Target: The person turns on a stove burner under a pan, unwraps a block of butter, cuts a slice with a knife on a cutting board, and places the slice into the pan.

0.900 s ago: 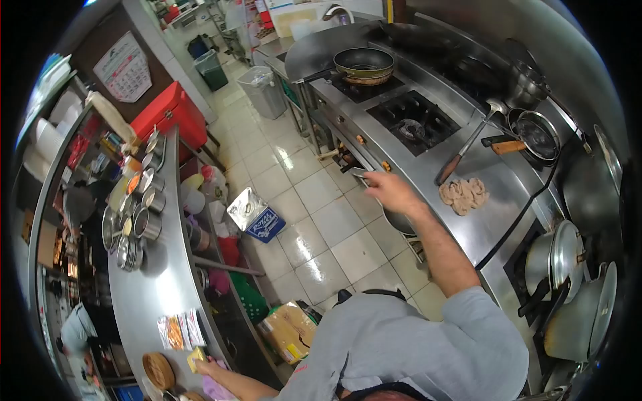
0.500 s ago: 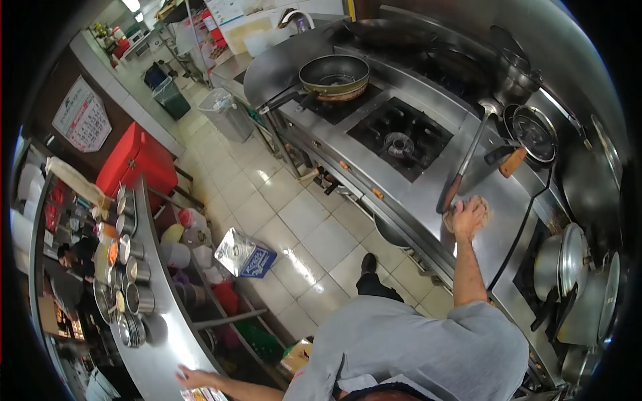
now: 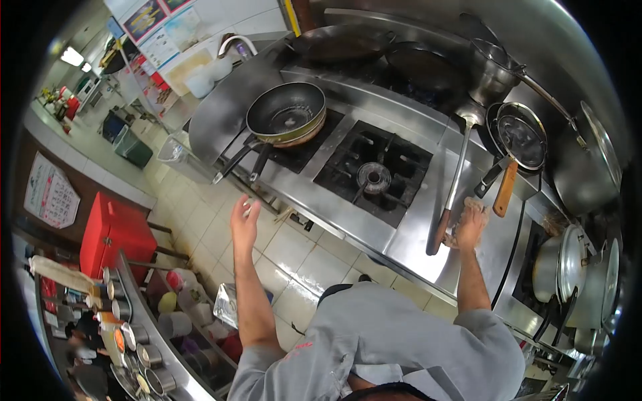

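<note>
My right hand [image 3: 472, 228] presses a crumpled light-brown cloth [image 3: 476, 204] onto the stove's steel top [image 3: 428, 230], its fingers curled round the cloth. Just left of it lies a long-handled ladle [image 3: 452, 177], its wooden grip beside my knuckles. Above and to the right are a small pan [image 3: 522, 137] and an orange-brown wooden handle [image 3: 507, 189]. My left hand [image 3: 245, 219] hangs in the air before the stove's front edge, fingers apart, below the handles of the stacked frying pans [image 3: 287, 110].
An open gas burner [image 3: 374, 178] lies between the frying pans and ladle. Large dark pans [image 3: 344, 44] fill the back; lidded pots [image 3: 558, 264] stand at right. At left are a red cooler [image 3: 114, 234] and a counter [image 3: 180, 361] with metal containers [image 3: 150, 355].
My left hand has left the side counter and come up toward the stove's front. My right hand stays on the cloth by the ladle. The view has turned toward the stove.
</note>
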A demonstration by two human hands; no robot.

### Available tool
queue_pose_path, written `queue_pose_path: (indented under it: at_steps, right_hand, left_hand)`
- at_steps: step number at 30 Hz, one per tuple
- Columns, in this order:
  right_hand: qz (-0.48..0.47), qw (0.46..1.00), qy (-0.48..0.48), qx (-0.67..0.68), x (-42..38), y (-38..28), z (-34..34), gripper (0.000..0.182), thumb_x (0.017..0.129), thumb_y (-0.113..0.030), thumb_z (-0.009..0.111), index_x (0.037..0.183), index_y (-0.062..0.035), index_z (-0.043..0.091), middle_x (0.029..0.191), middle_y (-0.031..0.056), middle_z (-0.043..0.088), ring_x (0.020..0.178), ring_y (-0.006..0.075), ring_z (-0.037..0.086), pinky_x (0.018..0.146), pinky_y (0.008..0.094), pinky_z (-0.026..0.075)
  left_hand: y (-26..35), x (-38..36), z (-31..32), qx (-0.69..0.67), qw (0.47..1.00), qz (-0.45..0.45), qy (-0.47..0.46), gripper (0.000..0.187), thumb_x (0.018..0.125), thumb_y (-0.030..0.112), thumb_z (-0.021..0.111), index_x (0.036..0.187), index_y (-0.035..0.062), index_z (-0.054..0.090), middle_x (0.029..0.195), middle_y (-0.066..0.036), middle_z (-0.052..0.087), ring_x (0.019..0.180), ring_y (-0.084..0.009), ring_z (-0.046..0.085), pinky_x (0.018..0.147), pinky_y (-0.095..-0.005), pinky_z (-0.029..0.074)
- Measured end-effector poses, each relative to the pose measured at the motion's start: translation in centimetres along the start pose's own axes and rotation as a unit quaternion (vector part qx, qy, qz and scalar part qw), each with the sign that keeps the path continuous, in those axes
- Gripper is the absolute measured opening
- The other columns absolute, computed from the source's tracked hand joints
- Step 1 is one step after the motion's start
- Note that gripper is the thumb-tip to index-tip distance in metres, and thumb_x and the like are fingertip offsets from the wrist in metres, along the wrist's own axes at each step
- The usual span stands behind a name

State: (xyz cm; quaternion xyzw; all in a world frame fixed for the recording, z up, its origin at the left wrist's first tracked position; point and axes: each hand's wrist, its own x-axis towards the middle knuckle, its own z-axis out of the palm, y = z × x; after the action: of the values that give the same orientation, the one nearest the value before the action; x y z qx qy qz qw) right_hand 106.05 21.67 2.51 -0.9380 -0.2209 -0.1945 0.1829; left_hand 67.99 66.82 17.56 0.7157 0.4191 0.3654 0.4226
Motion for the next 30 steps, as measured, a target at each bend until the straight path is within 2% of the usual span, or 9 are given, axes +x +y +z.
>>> queue_pose_path:
  at_steps: [3, 5, 6, 9, 10, 12, 14, 17, 30]
  right_hand:
    - [-0.004, 0.998, 0.021, 0.065, -1.0, -0.9, -1.1, 0.038, 0.079, -0.003, 0.052, 0.117, -0.0041, 0.054, 0.123, 0.0148, 0.050, 0.116, 0.0336, 0.045, 0.097, 0.0413, 0.036]
    - [-0.001, 0.998, 0.044, 0.054, -2.1, -0.9, -0.7, 0.041, 0.079, -0.002, 0.053, 0.119, -0.0042, 0.053, 0.124, 0.0155, 0.049, 0.118, 0.0338, 0.044, 0.099, 0.0416, 0.034]
    - [-0.002, 0.997, 0.063, 0.047, -2.8, -1.2, -0.6, 0.043, 0.078, -0.002, 0.054, 0.121, -0.0043, 0.052, 0.126, 0.0162, 0.048, 0.120, 0.0340, 0.042, 0.101, 0.0419, 0.032]
    - [0.049, 0.997, 0.057, 0.014, -4.9, -2.4, -0.5, 0.048, 0.077, -0.006, 0.059, 0.124, -0.0050, 0.050, 0.125, 0.0176, 0.048, 0.120, 0.0357, 0.041, 0.101, 0.0445, 0.031]
    - [0.070, 0.996, 0.060, 0.008, -5.2, -3.0, -0.5, 0.047, 0.078, -0.006, 0.059, 0.124, -0.0050, 0.050, 0.125, 0.0178, 0.047, 0.120, 0.0360, 0.041, 0.101, 0.0450, 0.030]
    - [0.090, 0.994, 0.066, 0.008, -5.7, -3.9, -0.2, 0.045, 0.079, -0.008, 0.059, 0.123, -0.0050, 0.051, 0.125, 0.0179, 0.048, 0.120, 0.0362, 0.040, 0.102, 0.0457, 0.029]
    - [0.113, 0.990, 0.078, -0.029, -5.9, -3.7, 0.6, 0.043, 0.080, -0.008, 0.059, 0.122, -0.0052, 0.052, 0.125, 0.0180, 0.048, 0.121, 0.0360, 0.040, 0.102, 0.0456, 0.029]
    - [0.123, 0.988, 0.073, -0.053, -5.6, -3.6, 0.9, 0.042, 0.079, -0.009, 0.060, 0.120, -0.0059, 0.053, 0.123, 0.0177, 0.049, 0.120, 0.0361, 0.041, 0.102, 0.0456, 0.030]
    - [0.167, 0.980, 0.051, -0.095, -5.6, -3.9, 1.2, 0.041, 0.079, -0.011, 0.060, 0.120, -0.0095, 0.053, 0.125, 0.0157, 0.048, 0.120, 0.0341, 0.040, 0.102, 0.0443, 0.030]
  left_hand:
    - [-1.4, 7.2, 2.8, 0.042, 0.998, 0.023, -0.045, 0.058, 0.083, 0.035, 0.065, 0.120, -0.0056, 0.049, 0.113, -0.014, 0.056, 0.096, -0.0214, 0.058, 0.077, -0.0297, 0.047]
    - [1.0, 10.5, 3.7, 0.033, 0.985, -0.102, -0.138, 0.057, 0.081, 0.038, 0.067, 0.115, -0.0050, 0.052, 0.101, -0.013, 0.061, 0.076, -0.0180, 0.061, 0.066, -0.0286, 0.049]
    - [0.8, 12.2, 4.1, 0.032, 0.984, -0.099, -0.143, 0.057, 0.081, 0.038, 0.067, 0.115, -0.0050, 0.052, 0.101, -0.013, 0.061, 0.076, -0.0180, 0.061, 0.066, -0.0286, 0.049]
    - [-0.2, 15.8, 5.2, -0.184, 0.900, -0.279, -0.278, 0.036, 0.082, 0.033, 0.067, 0.097, 0.0028, 0.055, 0.079, -0.008, 0.061, 0.053, -0.0131, 0.055, 0.047, -0.0244, 0.046]
    - [-1.6, 17.0, 5.6, -0.186, 0.899, -0.279, -0.281, 0.036, 0.082, 0.033, 0.067, 0.097, 0.0028, 0.055, 0.079, -0.008, 0.061, 0.053, -0.0131, 0.055, 0.047, -0.0244, 0.046]
    - [-3.9, 18.3, 6.5, -0.418, 0.765, -0.328, -0.363, 0.030, 0.086, 0.029, 0.063, 0.097, 0.0015, 0.055, 0.072, -0.006, 0.058, 0.046, -0.0089, 0.048, 0.040, -0.0211, 0.040]
    - [-3.9, 18.2, 6.8, -0.438, 0.758, -0.327, -0.355, 0.018, 0.086, 0.018, 0.061, 0.093, 0.0028, 0.056, 0.065, -0.002, 0.052, 0.042, -0.0067, 0.041, 0.036, -0.0208, 0.034]
    - [-1.4, 18.4, 5.7, -0.412, 0.788, -0.311, -0.335, 0.017, 0.080, 0.005, 0.059, 0.095, 0.0041, 0.052, 0.060, -0.002, 0.049, 0.038, -0.0071, 0.040, 0.032, -0.0226, 0.030]
    - [2.7, 22.8, -0.6, -0.144, 0.960, -0.061, -0.231, 0.024, 0.073, 0.002, 0.062, 0.093, 0.0026, 0.048, 0.053, -0.002, 0.048, 0.035, -0.0100, 0.042, 0.032, -0.0247, 0.033]
